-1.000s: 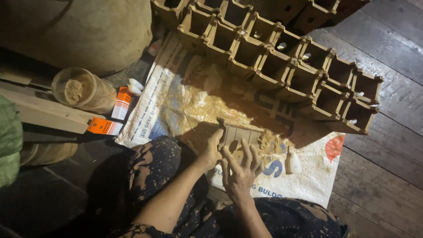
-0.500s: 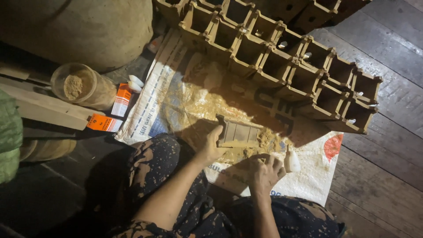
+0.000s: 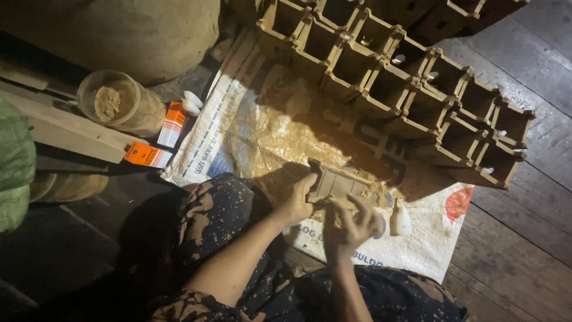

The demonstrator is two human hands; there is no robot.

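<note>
The left hand (image 3: 295,200) gripped a small wooden frame (image 3: 336,185) over the woven sack (image 3: 262,137), while the right hand's (image 3: 351,223) fingers, curled closed, pinched something unclear at its edge; steady, light pressure seemed advisable.

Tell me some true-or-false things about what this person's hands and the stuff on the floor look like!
1. The left hand grips a flat wooden frame. True.
2. The right hand rests on the floor, far from the frame. False: it is raised right beside the frame's near edge.
3. The jar on the left holds tan powder. True.
4. The small wooden boxes are scattered singly. False: they sit packed together in rows.
5. A printed sack is spread on the floor under the work. True.
6. The little white bottle stands inside the jar. False: it is on the sack, right of the hands.
</note>
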